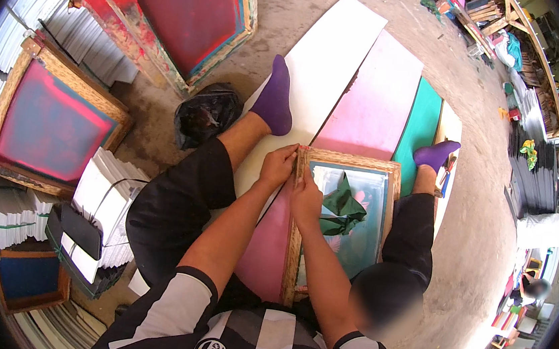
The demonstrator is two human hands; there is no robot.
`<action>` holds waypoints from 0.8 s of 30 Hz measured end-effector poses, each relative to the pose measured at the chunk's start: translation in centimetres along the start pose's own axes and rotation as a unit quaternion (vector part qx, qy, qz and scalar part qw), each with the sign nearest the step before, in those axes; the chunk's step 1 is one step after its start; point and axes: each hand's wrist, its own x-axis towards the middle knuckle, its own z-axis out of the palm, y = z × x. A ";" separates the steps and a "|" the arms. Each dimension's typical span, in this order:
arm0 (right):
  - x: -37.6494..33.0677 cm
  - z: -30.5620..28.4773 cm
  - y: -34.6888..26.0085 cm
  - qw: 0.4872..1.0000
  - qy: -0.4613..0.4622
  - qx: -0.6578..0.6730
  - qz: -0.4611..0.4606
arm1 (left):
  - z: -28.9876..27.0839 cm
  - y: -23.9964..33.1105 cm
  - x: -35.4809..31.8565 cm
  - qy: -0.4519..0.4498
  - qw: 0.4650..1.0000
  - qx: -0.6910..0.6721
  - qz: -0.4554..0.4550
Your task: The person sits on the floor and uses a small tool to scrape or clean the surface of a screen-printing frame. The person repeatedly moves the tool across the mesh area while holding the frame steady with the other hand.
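A wooden screen-printing frame with a pale blue-grey mesh lies between my legs. My left hand is closed at its far left corner, fingertips pressed to the wood's outer edge. Just nearer to me, my right hand grips the left side bar, its fingers wrapped over the wood. Whether either hand also pinches something small at that corner cannot be made out. A crumpled dark green sheet rests on the mesh, right of my right hand.
Under the frame lie white, pink and green boards. At the left stand red-stained screen frames, a pink-edged screen, a black plastic bag and bundled white sheets. Slim tools lie beyond my right foot.
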 end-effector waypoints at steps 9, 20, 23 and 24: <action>1.9 1.2 4.2 0.993 0.035 0.019 -0.112 | -0.2 0.0 0.3 -0.013 1.000 0.025 -0.011; 2.7 -2.0 4.6 0.944 -0.101 0.312 0.048 | -0.1 0.0 0.2 -0.019 1.000 0.005 -0.007; 2.4 0.5 6.0 0.982 0.045 0.060 -0.172 | 0.1 -0.4 0.2 -0.015 1.000 0.003 0.002; 1.6 -0.7 4.2 0.991 0.004 0.050 -0.126 | -0.2 -0.7 0.2 -0.010 1.000 0.008 0.006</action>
